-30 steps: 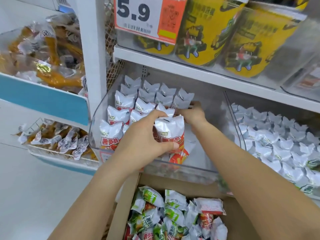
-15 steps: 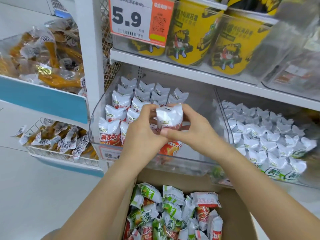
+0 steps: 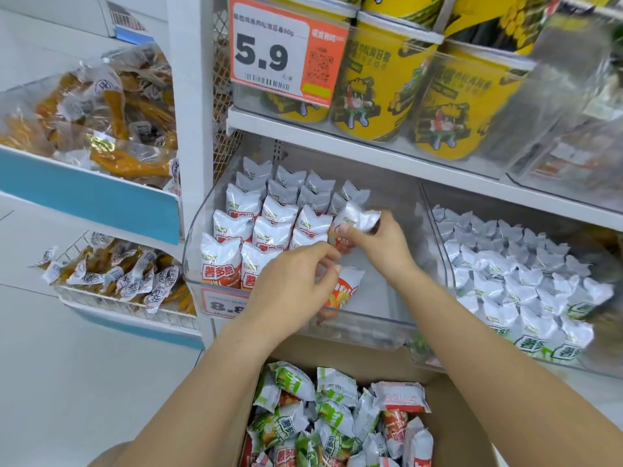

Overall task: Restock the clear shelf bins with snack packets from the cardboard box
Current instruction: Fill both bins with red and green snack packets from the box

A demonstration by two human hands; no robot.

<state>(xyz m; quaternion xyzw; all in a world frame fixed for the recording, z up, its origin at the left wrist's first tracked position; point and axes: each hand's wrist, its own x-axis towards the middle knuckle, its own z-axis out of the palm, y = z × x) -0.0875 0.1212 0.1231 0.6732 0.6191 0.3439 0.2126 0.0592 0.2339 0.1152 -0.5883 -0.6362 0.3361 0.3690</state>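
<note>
Hands have parted, each now holding its own red packet inside the clear bin.

Half a second ago both shared one packet; now the right hand (image 3: 377, 246) pinches a packet (image 3: 357, 219) beside the far standing rows, while the left hand (image 3: 296, 281) curls its fingers on another packet (image 3: 345, 288) near the clear bin (image 3: 371, 326) front, so this row is likely filling. Below waits the cardboard box (image 3: 451, 412); right, a neighbouring bin (image 3: 435, 237); above, yellow tubs (image 3: 381, 82) on the white shelf (image 3: 371, 156).

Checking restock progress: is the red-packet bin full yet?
Not full. Packets stand in rows on the bin's left side, but bare floor shows on its right, where the right hand is placing one.
</note>
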